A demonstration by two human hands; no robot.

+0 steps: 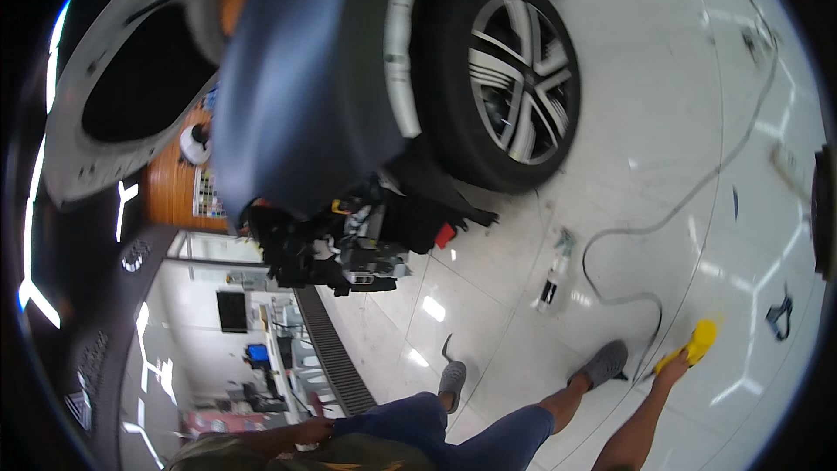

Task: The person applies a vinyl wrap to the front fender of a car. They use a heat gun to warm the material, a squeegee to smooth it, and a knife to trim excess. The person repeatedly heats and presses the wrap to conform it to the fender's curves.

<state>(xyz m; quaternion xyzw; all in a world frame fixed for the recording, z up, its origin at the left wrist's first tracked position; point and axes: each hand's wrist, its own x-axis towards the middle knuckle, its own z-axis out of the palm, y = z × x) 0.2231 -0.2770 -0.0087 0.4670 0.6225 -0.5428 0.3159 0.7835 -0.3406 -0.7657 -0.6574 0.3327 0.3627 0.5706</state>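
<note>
Yellow tool [703,333] your right hand [672,367] grips could drop if your shoe [602,364] catches the cable [636,228]; fingers on your left hand [316,433], I can't tell.

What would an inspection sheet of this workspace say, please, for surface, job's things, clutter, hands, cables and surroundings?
Surface: glossy white tiled floor, showing light reflections.
Job's things: yellow tool, held over the floor.
Clutter: spray bottle and small dark object, kind unclear, on the floor.
Hands: right hand grips the yellow tool; left hand is near the shorts, its grip unclear.
Cables: grey cord curves across the floor, near the right shoe.
Surroundings: blue-grey car, inner parts exposed at one end; floor grating.
</note>
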